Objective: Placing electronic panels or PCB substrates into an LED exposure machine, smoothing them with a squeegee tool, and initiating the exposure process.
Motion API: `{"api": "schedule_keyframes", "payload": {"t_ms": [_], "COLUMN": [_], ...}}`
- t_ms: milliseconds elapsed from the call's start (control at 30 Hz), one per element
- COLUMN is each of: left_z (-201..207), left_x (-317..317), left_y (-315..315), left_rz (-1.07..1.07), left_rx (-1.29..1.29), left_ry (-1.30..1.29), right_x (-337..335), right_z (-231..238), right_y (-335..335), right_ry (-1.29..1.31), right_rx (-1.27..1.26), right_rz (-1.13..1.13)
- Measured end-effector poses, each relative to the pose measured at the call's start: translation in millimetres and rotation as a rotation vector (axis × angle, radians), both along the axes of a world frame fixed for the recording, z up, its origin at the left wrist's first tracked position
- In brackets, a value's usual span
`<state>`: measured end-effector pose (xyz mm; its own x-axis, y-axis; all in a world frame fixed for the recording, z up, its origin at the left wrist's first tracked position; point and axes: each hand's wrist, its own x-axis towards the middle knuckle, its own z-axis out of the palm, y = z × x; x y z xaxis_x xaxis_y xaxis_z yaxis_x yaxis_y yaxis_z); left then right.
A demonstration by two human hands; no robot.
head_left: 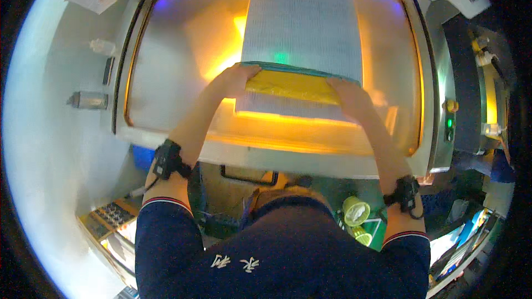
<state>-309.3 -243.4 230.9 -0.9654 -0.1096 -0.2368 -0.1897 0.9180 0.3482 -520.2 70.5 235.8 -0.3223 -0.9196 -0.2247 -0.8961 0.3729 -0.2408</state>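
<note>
A long yellow bundle with a shiny, wrinkled surface (293, 87) lies crosswise in front of me, with a teal strip (302, 70) along its far edge. My left hand (242, 77) grips its left end and my right hand (346, 95) its right end. Both sets of fingers are partly hidden at the far side. Beneath the bundle is a grey, finely ribbed panel (302, 22). It stretches away from me inside a wide, shallow metal chamber (172, 72) lit orange and violet round its rim. A black device is strapped to each of my forearms.
A pale frame (288, 159) borders the chamber on my side, with a black handle (249, 177) below it. Green lights glow on a control strip (450, 123) at the right. Cylindrical fittings (88, 101) jut out at the left. Two yellow-green bins (356, 211) stand below right.
</note>
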Motion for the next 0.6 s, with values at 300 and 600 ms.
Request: {"api": "schedule_keyframes", "payload": {"t_ms": [300, 600], "left_z": [-70.7, -74.9], "left_x": [-229.2, -321.1], "left_y": [-226.7, -322.4], "left_rz": [0.008, -0.042], "left_rx": [-0.324, -0.292], "left_ry": [0.303, 0.375], "right_x": [-229.2, -306.3], "right_z": [-55.6, -70.3], "right_y": [-224.2, -313.4], "right_ry": [0.183, 0.220], "right_rx": [-0.124, -0.070], "right_rz": [-0.108, -0.115]}}
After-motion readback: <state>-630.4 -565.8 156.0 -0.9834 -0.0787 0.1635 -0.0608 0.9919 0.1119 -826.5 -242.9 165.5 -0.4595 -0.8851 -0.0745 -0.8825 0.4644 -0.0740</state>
